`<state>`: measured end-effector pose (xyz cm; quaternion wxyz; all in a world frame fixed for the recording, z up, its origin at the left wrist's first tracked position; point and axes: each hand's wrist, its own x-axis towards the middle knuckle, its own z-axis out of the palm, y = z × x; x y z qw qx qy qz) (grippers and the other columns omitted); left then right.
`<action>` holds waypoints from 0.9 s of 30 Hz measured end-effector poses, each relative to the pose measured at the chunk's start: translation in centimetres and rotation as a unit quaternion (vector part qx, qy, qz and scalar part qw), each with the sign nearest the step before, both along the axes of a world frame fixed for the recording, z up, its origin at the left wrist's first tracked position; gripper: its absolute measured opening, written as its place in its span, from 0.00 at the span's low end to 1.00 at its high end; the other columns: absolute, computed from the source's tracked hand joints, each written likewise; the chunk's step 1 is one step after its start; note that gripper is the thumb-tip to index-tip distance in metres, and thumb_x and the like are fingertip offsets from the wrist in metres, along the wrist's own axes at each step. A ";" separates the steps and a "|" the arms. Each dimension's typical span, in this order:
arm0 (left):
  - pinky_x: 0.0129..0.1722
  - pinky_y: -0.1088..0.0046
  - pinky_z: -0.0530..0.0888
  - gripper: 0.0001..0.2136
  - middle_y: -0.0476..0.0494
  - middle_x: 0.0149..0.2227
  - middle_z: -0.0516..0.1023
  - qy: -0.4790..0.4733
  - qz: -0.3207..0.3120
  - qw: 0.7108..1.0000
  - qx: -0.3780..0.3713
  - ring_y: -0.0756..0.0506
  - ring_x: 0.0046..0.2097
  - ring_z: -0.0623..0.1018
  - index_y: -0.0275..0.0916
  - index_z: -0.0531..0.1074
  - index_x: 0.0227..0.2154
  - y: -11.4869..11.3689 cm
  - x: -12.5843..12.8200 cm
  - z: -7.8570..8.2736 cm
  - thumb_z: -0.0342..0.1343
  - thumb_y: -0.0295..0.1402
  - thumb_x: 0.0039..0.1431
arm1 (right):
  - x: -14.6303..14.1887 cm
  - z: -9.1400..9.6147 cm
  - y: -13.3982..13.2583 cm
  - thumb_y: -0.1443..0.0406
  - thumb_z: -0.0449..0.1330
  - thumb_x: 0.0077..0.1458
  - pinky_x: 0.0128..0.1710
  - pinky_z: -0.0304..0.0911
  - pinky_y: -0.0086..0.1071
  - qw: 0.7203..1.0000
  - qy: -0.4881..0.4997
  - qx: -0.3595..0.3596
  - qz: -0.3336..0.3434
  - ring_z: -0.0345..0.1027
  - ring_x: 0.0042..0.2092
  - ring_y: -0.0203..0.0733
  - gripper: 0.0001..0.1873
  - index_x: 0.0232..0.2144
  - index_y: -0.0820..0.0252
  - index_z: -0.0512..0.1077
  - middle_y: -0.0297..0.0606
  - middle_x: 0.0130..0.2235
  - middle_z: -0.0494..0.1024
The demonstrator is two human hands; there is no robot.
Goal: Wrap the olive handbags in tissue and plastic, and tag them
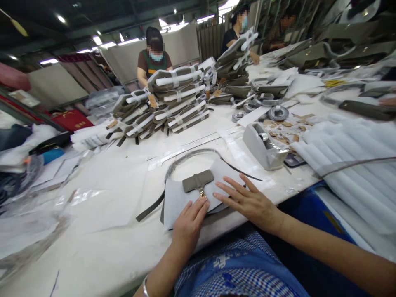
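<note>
A handbag (pixel 181 202) lies on the table in front of me, its front covered with a thin white sheet. Its grey-green flap tab (pixel 198 180) shows on top, with a gold clasp (pixel 202 193) at the lower end. My left hand (pixel 190 220) rests on the bag's front, fingers stretched out close together, tips at the clasp. My right hand (pixel 252 202) is over the bag's right side with fingers spread and nothing held. Whether its fingertips touch the sheet, I cannot tell. The bag's strap (pixel 192 153) loops behind it, partly wrapped in clear film, with dark bare ends.
A grey tape dispenser (pixel 264 146) stands beyond my right hand. White foam sheets (pixel 352 165) are piled at the right. Stacked wrapped bags (pixel 176 99) rise at the back, near a masked co-worker (pixel 154 57). Papers and plastic (pixel 52 173) lie on the left.
</note>
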<state>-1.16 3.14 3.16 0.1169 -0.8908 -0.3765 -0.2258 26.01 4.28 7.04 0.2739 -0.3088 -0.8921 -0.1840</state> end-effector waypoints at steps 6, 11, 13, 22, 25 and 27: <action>0.61 0.56 0.70 0.19 0.39 0.64 0.64 0.020 0.053 0.998 -0.002 0.40 0.67 0.61 0.36 0.67 0.57 -0.8 1.6 -0.2 0.46 0.21 0.66 | 1.8 -3.9 2.8 0.73 0.50 0.65 0.60 0.65 0.44 0.997 0.021 -0.020 0.066 0.68 0.58 0.42 0.25 0.62 0.56 0.64 0.39 0.57 0.74; 0.59 0.49 0.71 0.23 0.41 0.67 0.58 0.075 0.132 0.988 -0.007 0.36 0.68 0.57 0.34 0.66 0.58 -1.5 4.3 0.9 0.42 0.18 0.62 | 1.4 -4.9 2.5 0.72 0.51 0.65 0.59 0.66 0.41 0.997 0.058 -0.017 0.041 0.70 0.56 0.40 0.24 0.60 0.53 0.67 0.37 0.56 0.75; 0.58 0.44 0.70 0.27 0.42 0.68 0.57 0.089 0.141 0.986 -0.015 0.33 0.68 0.56 0.39 0.60 0.63 -1.6 5.0 1.4 0.44 0.20 0.61 | 1.1 -4.8 2.4 0.72 0.51 0.65 0.58 0.66 0.40 0.997 0.066 -0.007 0.037 0.70 0.56 0.40 0.22 0.58 0.53 0.69 0.36 0.55 0.76; 0.54 0.48 0.74 0.23 0.45 0.65 0.63 0.067 0.078 0.992 0.078 0.32 0.65 0.62 0.39 0.61 0.63 0.0 4.9 -0.8 0.47 0.24 0.65 | 0.4 -5.6 1.9 0.72 0.51 0.65 0.61 0.61 0.40 0.995 0.094 0.017 -0.003 0.70 0.55 0.37 0.20 0.55 0.52 0.71 0.33 0.53 0.77; 0.54 0.49 0.74 0.23 0.44 0.64 0.64 0.044 0.057 0.993 0.088 0.32 0.65 0.63 0.39 0.62 0.63 0.2 4.4 -1.2 0.46 0.23 0.65 | 0.2 -5.8 1.1 0.72 0.51 0.65 0.63 0.57 0.43 0.995 0.096 0.010 -0.032 0.68 0.56 0.37 0.20 0.55 0.51 0.71 0.33 0.55 0.77; 0.55 0.50 0.74 0.23 0.45 0.64 0.64 0.032 0.046 0.994 0.091 0.33 0.66 0.62 0.40 0.63 0.62 0.4 4.0 -1.2 0.46 0.24 0.66 | -0.2 -5.9 0.8 0.72 0.51 0.66 0.64 0.56 0.44 0.994 0.095 0.006 -0.052 0.67 0.57 0.38 0.21 0.56 0.51 0.70 0.34 0.55 0.76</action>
